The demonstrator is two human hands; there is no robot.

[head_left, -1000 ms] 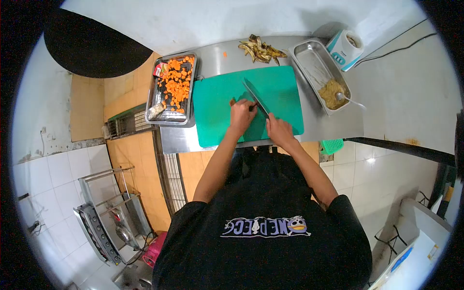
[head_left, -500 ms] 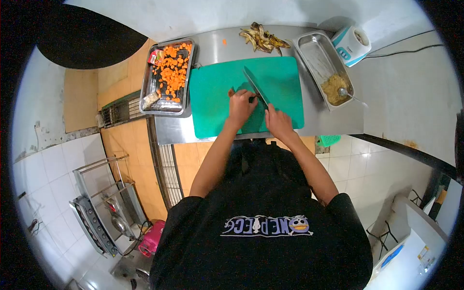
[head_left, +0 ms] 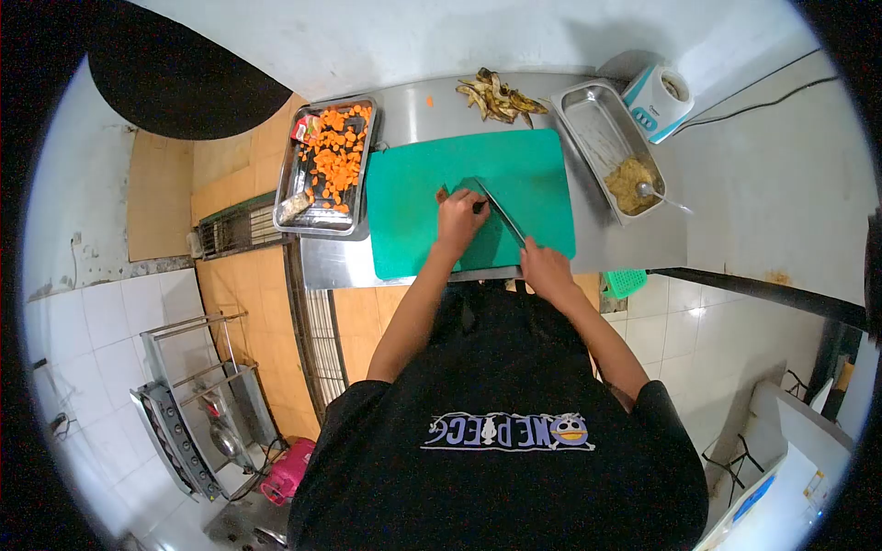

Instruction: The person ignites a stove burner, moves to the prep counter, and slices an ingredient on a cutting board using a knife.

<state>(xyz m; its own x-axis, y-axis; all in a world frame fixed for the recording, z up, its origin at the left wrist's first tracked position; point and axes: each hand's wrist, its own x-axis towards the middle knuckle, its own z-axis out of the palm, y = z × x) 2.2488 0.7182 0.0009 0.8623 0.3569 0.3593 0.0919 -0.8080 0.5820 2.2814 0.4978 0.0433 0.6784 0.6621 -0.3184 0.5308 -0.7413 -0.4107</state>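
On the green cutting board [head_left: 413, 165], my left hand [head_left: 459, 220] is closed around a small reddish-brown piece [head_left: 442, 194]. A dark end shows by its fingertips; the fingers hide most of the piece, and I cannot tell its kind. My right hand [head_left: 546, 268] grips a knife [head_left: 501, 212] by the handle, near the board's lower right edge. The blade slants up and left, its tip just right of my left fingertips. Whether the edge touches the piece is not clear.
Left of the board stands a metal tray [head_left: 283, 188] with cut carrots [head_left: 338, 161] and small packets. Dark peels [head_left: 496, 96] lie behind it. To the right are a metal pan [head_left: 579, 115] holding yellowish mash [head_left: 628, 184] and a spoon, and a white-and-blue appliance [head_left: 658, 103].
My right hand has drawn the knife back toward my body and slightly right. My left hand keeps its hold on the piece. The whole view has shifted slightly.
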